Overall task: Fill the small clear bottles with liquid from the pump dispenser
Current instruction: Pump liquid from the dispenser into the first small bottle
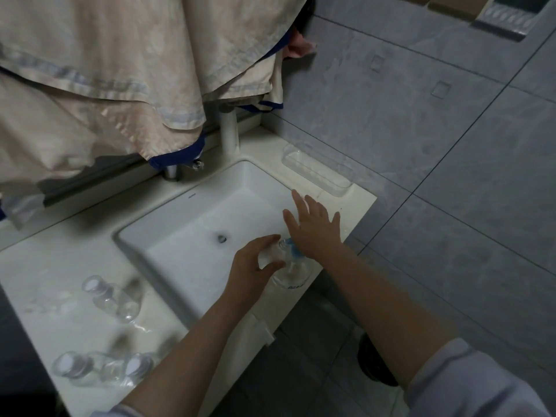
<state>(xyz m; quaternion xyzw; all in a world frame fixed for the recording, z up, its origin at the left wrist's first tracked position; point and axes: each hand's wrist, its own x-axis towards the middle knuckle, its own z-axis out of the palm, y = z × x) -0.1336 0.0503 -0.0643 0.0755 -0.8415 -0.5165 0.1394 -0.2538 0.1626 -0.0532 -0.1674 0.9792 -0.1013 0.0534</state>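
The right hand (pixel 316 228), fingers spread flat, presses down on the pump dispenser (pixel 293 267) directly beneath its palm, while the left hand (pixel 255 266) grips a small clear bottle (pixel 272 254) tilted mouth-first toward the blue nozzle (pixel 292 248).

The single view comes from the person's head, looking forward and steeply down at a white sink (pixel 180 236) set in a counter. It sits close over both forearms (wide-angle, so edges bend), with the grey tiled wall (pixel 421 130) beyond the right hand (pixel 316 230).
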